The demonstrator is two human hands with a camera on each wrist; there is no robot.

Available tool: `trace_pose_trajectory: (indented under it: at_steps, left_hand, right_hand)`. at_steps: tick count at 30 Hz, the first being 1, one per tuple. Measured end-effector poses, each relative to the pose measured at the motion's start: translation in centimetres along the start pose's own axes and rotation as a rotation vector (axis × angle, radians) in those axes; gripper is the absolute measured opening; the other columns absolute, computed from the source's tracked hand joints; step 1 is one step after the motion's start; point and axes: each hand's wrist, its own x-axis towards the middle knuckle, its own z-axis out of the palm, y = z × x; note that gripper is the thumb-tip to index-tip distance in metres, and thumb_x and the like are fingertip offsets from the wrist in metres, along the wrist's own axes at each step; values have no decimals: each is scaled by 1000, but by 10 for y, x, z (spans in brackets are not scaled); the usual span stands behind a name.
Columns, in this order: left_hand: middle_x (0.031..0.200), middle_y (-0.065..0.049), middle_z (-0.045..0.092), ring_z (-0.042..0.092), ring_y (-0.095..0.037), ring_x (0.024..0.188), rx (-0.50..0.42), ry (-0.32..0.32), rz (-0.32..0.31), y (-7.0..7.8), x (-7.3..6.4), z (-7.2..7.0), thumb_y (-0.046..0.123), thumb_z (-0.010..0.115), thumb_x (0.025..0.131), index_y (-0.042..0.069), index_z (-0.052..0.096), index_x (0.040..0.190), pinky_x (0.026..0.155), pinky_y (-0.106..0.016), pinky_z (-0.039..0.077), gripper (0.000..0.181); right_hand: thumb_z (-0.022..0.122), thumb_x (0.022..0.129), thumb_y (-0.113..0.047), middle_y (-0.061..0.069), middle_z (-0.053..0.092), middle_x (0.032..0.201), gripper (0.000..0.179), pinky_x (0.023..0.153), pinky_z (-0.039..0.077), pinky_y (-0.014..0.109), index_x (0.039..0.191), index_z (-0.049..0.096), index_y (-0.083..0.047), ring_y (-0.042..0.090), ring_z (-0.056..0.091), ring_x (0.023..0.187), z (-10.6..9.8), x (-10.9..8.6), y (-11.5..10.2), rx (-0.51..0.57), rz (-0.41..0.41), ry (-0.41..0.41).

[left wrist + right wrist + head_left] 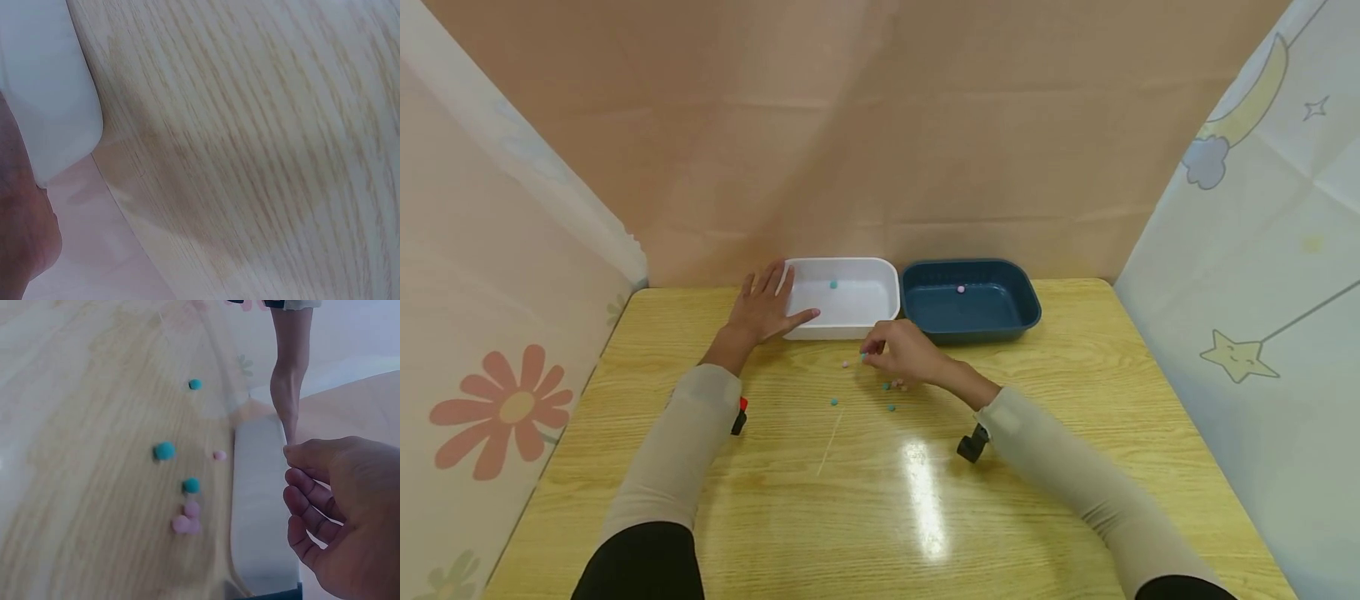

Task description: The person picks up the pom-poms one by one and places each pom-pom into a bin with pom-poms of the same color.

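Note:
My left hand (763, 310) rests with spread fingers on the left end of a white plastic basin (842, 332); its thumb reaches over the rim. In front of that basin's right corner, my right hand (906, 352) pinches a small teal ball (863, 356) between thumb and forefinger. The right wrist view hides this ball behind the fingertips. One teal ball (833, 284) lies inside the white basin. Below the right hand, on the table, are loose teal balls (164, 450), a cluster of pink balls (181, 524) and a single pink ball (219, 455).
A dark blue basin (977, 337) stands right of the white one, with a pink ball (961, 289) inside. Both basins sit at the back edge of the wooden table (820, 517), near a brown backdrop (850, 167). Printed sheets (1240, 433) flank both sides.

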Motion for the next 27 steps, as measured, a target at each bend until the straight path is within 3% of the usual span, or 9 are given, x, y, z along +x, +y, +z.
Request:
trace_pose_trajectory:
  at_steps: [10, 22, 27]
  left_hand:
    - [177, -17, -8, -7, -33, 165, 12, 2, -1, 0, 0, 1, 80, 30, 99, 5, -3, 170, 130, -60, -3, 108]
    - [177, -15, -12, -11, -33, 164, 16, -13, -4, -4, 5, 6, 89, 20, 95, 7, -6, 169, 129, -59, -5, 114]
    - [177, -16, -12, -11, -33, 164, 6, -8, -5, -3, 3, 5, 87, 23, 96, 6, -6, 169, 129, -59, -7, 113]
  right_hand:
    - [82, 93, -7, 4, 77, 94, 8, 68, 56, 28, 100, 83, -5, 14, 69, 77, -19, 6, 10, -31, -2, 61]
    - [81, 94, -9, 6, 74, 91, 10, 72, 55, 33, 102, 81, -3, 18, 67, 80, -29, 15, 24, -24, 19, 127]
    - [80, 95, -9, 8, 76, 93, 11, 74, 57, 36, 103, 82, -2, 20, 69, 83, -32, 21, 26, -30, 42, 151]
